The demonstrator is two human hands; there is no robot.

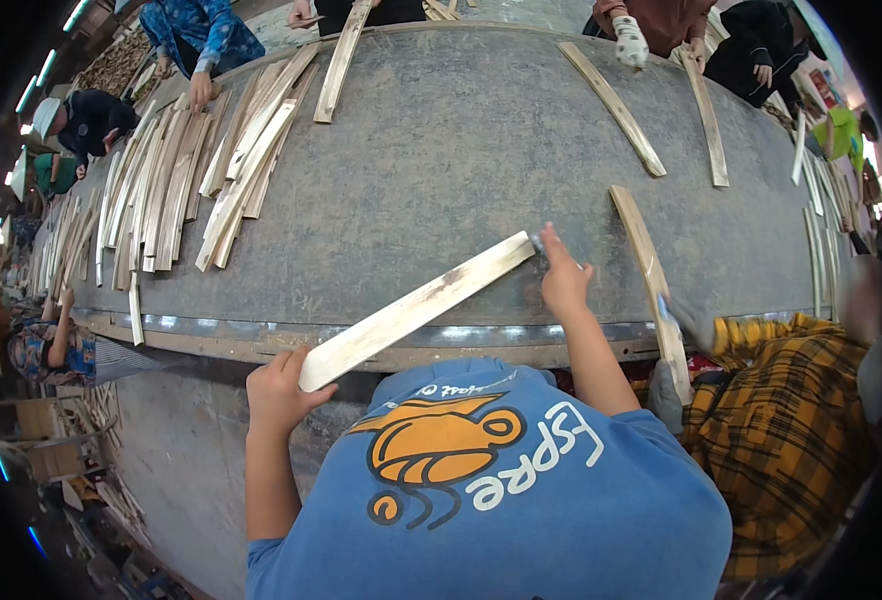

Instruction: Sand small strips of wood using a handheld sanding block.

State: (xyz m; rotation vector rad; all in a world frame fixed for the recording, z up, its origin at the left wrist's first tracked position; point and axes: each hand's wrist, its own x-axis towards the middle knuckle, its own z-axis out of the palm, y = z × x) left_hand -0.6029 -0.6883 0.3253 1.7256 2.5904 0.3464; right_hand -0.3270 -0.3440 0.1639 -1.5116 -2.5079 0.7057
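Note:
My left hand [279, 391] grips the near end of a pale wooden strip [418, 311], with the thumb along its lower edge. The strip slants up to the right, across the metal-edged front of the worktable [411, 187], and has a dark stain on its upper face. Just beyond the strip's far end is my right hand [565, 279], its fingers stretched forward. A small greyish object [537, 241], blurred, shows at those fingers and seems held in them; its kind is not clear.
Piles of wooden strips [163, 187] cover the table's left side. At right, a gloved person in a yellow plaid shirt [786, 420] holds another strip [647, 262]. People across the table handle strips [347, 64]; one loose strip [613, 109] lies at the far right.

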